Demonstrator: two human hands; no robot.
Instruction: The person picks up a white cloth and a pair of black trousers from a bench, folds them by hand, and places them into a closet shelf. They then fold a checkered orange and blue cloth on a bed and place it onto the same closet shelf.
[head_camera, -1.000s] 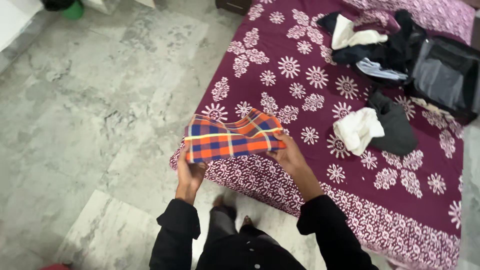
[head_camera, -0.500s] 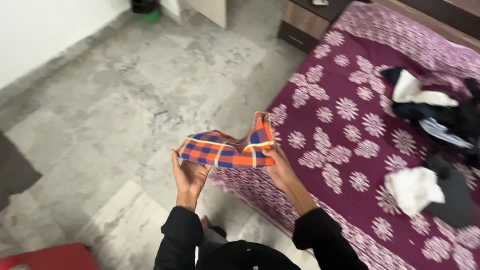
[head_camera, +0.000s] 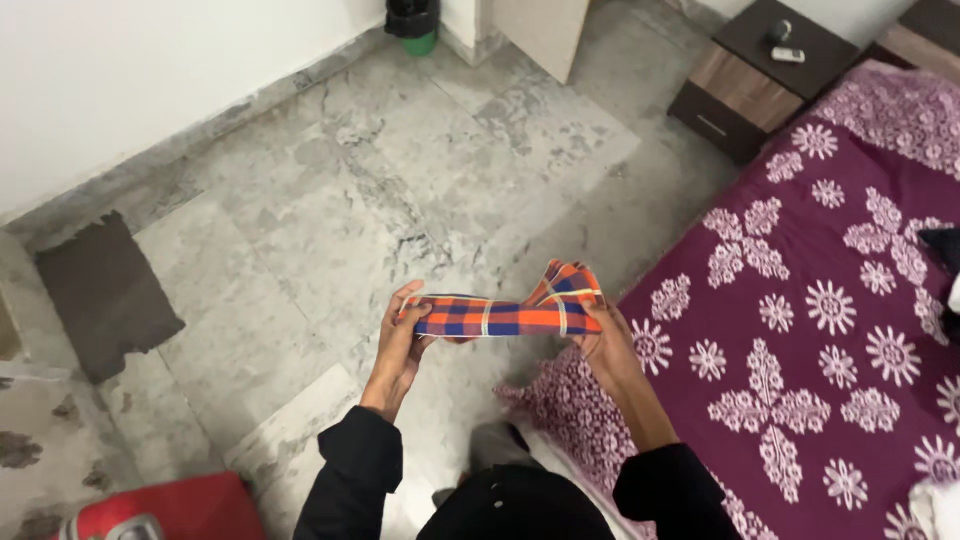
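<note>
Both hands hold one folded checked cloth (head_camera: 505, 312) in the air, above the floor (head_camera: 330, 200) and just beside the bed corner. Going from big to small: the bed cover (head_camera: 830, 330) is dark purple with white flower prints, and it is cut off at the right and lower edges. The grey marble floor looks smooth and veined. A dark mat (head_camera: 105, 295) lies flat near the wall, a red object (head_camera: 175, 510) is cut at the bottom edge and hard to identify, and a brown bedside cabinet (head_camera: 760, 80) carries two small items too small to tell. The cloth is orange and blue with pale lines, soft, folded into a narrow band; its right end bunches upward. The left hand (head_camera: 400, 345) is closed on the left end, thumb on top, fingers hidden under the fabric. The right hand (head_camera: 605, 345) grips the right end, mostly hidden behind the cloth, so the finger positions are unclear. Black sleeves (head_camera: 350, 470) cover both arms
</note>
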